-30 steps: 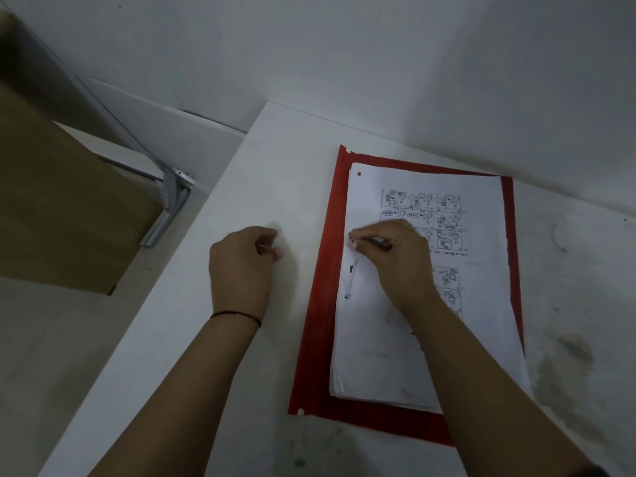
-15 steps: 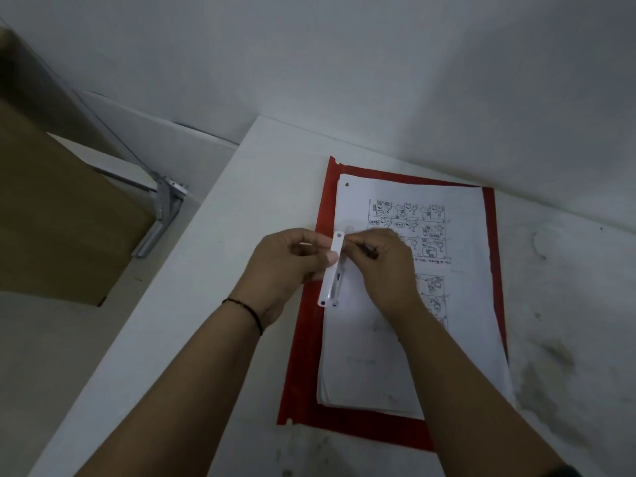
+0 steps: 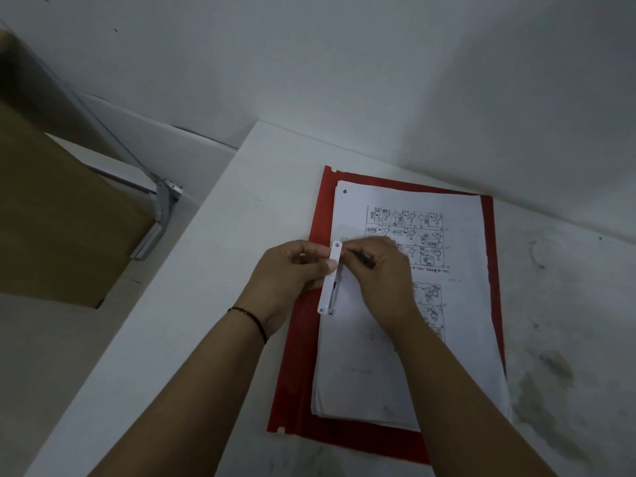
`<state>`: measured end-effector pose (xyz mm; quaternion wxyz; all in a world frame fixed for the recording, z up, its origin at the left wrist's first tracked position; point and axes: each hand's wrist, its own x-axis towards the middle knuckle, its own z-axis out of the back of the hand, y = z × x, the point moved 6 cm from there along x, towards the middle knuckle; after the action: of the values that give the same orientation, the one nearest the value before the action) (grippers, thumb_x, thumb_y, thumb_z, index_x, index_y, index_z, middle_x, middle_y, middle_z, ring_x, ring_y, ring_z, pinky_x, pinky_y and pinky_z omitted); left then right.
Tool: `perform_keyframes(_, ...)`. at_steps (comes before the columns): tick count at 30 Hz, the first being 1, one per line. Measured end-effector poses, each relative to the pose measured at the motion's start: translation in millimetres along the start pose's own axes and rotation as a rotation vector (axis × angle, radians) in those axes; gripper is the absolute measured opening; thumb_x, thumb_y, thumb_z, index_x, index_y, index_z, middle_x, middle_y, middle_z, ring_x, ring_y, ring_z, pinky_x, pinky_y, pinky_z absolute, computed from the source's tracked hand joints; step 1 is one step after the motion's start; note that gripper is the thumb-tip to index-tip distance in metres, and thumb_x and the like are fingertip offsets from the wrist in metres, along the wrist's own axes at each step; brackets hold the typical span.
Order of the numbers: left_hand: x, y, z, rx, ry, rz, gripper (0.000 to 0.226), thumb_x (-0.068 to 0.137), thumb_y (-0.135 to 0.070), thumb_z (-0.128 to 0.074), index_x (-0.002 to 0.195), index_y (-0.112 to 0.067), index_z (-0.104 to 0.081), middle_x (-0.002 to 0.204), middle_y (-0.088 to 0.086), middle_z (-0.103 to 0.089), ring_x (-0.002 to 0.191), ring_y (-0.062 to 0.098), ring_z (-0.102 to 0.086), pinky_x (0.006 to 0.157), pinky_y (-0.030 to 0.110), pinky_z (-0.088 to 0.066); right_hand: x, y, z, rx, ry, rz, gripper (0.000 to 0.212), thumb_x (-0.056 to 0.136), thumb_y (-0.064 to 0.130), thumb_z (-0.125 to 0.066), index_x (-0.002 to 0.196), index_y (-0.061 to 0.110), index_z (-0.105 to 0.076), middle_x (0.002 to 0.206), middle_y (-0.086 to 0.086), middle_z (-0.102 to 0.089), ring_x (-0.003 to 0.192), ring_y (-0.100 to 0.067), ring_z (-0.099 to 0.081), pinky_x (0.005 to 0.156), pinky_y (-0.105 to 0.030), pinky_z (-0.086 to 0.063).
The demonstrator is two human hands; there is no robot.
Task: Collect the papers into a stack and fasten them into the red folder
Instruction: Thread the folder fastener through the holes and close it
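Note:
The red folder [image 3: 296,401] lies open on the white table with a stack of white papers [image 3: 371,366] on it; the top sheet shows a comic strip and a punched hole near its far left corner. My left hand [image 3: 292,270] pinches a white plastic fastener strip [image 3: 329,280] over the papers' left edge. My right hand [image 3: 378,270] is against the strip's upper end, its fingers curled on a thin dark prong. What lies under my right hand on the paper is hidden.
The white table [image 3: 192,304] stands in a corner against white walls. To the left are a brown cardboard box [image 3: 51,215] and a metal bracket [image 3: 161,215] below table level. The table's right side [image 3: 557,339] is stained.
My left hand came from the bare table to the papers' left edge, bringing the white strip. My right hand now meets the strip. The view shifted slightly.

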<state>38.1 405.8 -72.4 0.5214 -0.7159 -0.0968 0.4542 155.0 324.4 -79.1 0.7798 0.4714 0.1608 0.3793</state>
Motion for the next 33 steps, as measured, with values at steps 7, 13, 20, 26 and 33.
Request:
perform_keyframes(7, 2, 0, -1, 0.041, -0.042, 0.008, 0.010, 0.080, -0.004, -0.069, 0.087, -0.010, -0.070, 0.093, 0.007, -0.072, 0.079, 0.013, -0.067, 0.063, 0.015, -0.054, 1, -1, 0, 0.012, 0.017, -0.031, 0.012, 0.085, 0.012, -0.067, 0.093, 0.017, -0.075, 0.081, 0.023, -0.057, 0.088, -0.015, -0.058, 0.076, -0.022, -0.047)
perform_keyframes(13, 2, -3, -4, -0.021, -0.021, 0.058, 0.020, 0.079, -0.002, -0.070, 0.098, 0.000, -0.068, 0.092, 0.008, -0.072, 0.066, 0.005, -0.069, 0.058, 0.013, -0.051, -2, -5, -1, 0.117, 0.032, -0.088, 0.016, 0.086, 0.011, -0.066, 0.097, 0.020, -0.072, 0.093, 0.006, -0.064, 0.092, -0.008, -0.059, 0.078, -0.010, -0.045)
perform_keyframes(20, 2, -1, -7, -0.011, -0.025, 0.074, 0.014, 0.078, -0.002, -0.070, 0.092, -0.004, -0.066, 0.093, 0.009, -0.070, 0.074, 0.009, -0.067, 0.059, 0.013, -0.052, -3, -3, 15, 0.144, -0.003, -0.174, 0.021, 0.085, 0.001, -0.059, 0.081, 0.021, -0.060, 0.085, 0.007, -0.063, 0.083, -0.008, -0.059, 0.073, -0.010, -0.045)
perform_keyframes(26, 2, -3, -7, -0.032, -0.045, 0.050, 0.018, 0.078, -0.002, -0.069, 0.095, 0.002, -0.064, 0.089, 0.011, -0.069, 0.068, 0.008, -0.068, 0.057, 0.013, -0.052, -6, 17, 17, 0.123, 0.347, -0.412, 0.026, 0.090, 0.028, -0.057, 0.080, 0.008, -0.070, 0.077, -0.007, -0.069, 0.061, -0.008, -0.056, 0.056, -0.018, -0.040)
perform_keyframes(33, 1, -1, -9, -0.054, -0.056, 0.007, 0.014, 0.082, -0.002, -0.066, 0.095, 0.004, -0.064, 0.088, 0.013, -0.069, 0.065, 0.007, -0.067, 0.061, 0.014, -0.053, -14, 6, 8, 0.437, 0.500, -0.613, 0.015, 0.081, 0.006, -0.069, 0.095, 0.003, -0.070, 0.068, -0.003, -0.070, 0.058, -0.015, -0.062, 0.049, -0.024, -0.044)
